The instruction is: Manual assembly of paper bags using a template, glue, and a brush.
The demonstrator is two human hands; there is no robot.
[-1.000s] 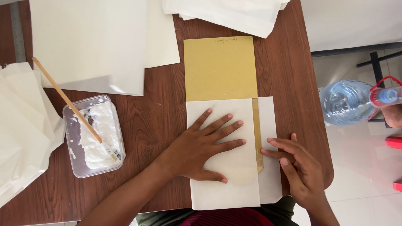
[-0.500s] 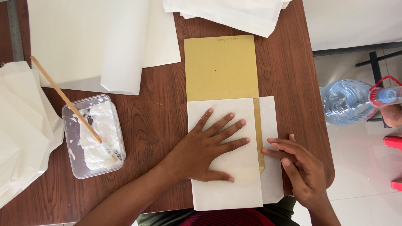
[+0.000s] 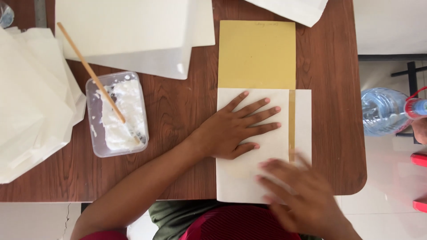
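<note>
A white paper sheet [image 3: 240,178] lies folded over the near half of a mustard-yellow card [image 3: 257,55] on the brown table. A thin yellow strip [image 3: 292,124] shows between the folded flap and the right white edge. My left hand [image 3: 238,129] lies flat on the sheet, fingers spread and pointing right. My right hand [image 3: 298,198] is blurred over the sheet's near right corner, fingers spread, with nothing in it.
A clear plastic tub of white paste [image 3: 118,113] with a wooden stick [image 3: 91,73] stands at the left. White paper stacks [image 3: 31,102] lie left and at the back [image 3: 133,31]. A water bottle [image 3: 384,111] stands beyond the table's right edge [image 3: 360,133].
My right hand has slid from the sheet's right edge toward its near middle. My left hand has stayed pressed flat on the sheet.
</note>
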